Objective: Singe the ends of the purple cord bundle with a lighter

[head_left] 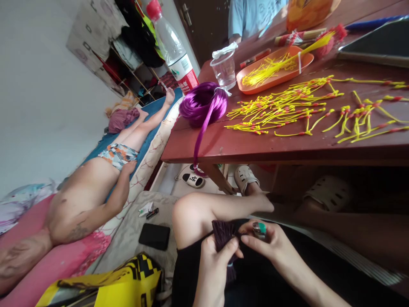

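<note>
Over my lap, my left hand (213, 261) is closed round a bundle of dark purple cords (223, 233). The cords fan out above the thumb, and their other end shows below the hand. My right hand (274, 242) is close beside the bundle on its right, thumb and fingertips pinched together. What those fingertips hold is too small to make out. A silver and green ring-like piece (259, 229) sits on a finger of that hand. Black cloth lies under both hands.
On the red-brown table (198, 147) are a purple cord coil (204, 104), yellow knotted cords (275, 106), an orange tray (252, 88), a plastic cup (223, 68) and a bottle (174, 53). A person lies on the bed at left; another sits across. A black phone (154, 236) lies nearby.
</note>
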Available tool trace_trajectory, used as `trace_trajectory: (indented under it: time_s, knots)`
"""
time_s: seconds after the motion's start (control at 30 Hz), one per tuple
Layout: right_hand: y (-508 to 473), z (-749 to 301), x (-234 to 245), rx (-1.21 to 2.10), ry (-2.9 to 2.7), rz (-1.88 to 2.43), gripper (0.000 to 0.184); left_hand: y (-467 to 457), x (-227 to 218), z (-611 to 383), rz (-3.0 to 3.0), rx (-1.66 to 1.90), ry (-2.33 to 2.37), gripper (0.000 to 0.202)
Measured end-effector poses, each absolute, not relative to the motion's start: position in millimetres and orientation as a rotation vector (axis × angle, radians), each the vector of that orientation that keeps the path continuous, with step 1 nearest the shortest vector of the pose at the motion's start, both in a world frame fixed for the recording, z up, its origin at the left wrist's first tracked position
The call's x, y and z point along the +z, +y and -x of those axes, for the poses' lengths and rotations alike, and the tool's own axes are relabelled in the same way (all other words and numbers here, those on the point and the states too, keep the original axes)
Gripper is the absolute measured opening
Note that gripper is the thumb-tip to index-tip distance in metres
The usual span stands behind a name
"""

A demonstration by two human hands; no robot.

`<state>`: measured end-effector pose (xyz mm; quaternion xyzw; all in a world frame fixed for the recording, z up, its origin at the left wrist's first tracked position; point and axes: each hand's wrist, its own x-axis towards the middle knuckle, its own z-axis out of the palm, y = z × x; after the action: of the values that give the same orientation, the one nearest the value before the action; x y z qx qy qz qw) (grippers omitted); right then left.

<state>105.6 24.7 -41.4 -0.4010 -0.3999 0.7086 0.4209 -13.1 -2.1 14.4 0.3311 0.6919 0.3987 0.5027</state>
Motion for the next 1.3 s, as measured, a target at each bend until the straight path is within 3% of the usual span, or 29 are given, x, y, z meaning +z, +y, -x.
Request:
trace_trajectory:
  time_s: [0.73,0.97,1.3]
  knots:
    - [24.7,-104.6,-39.0,1.73,-1.02,1.064,0.025,-2.6,13.6,12.4,-0.825,1.003,1.777,0.024]
    - [20.9,-109.0,-44.3,1.774,-1.005,1.193,0.046,-4.0,12.1,16.3,-0.861,0.971,1.789,0.024]
    - [21.0,-98.8,-55.7,1.779,-1.091,1.203,0.042,-4.7,8.4,18.8,-0.78,0.969,1.704,0.021]
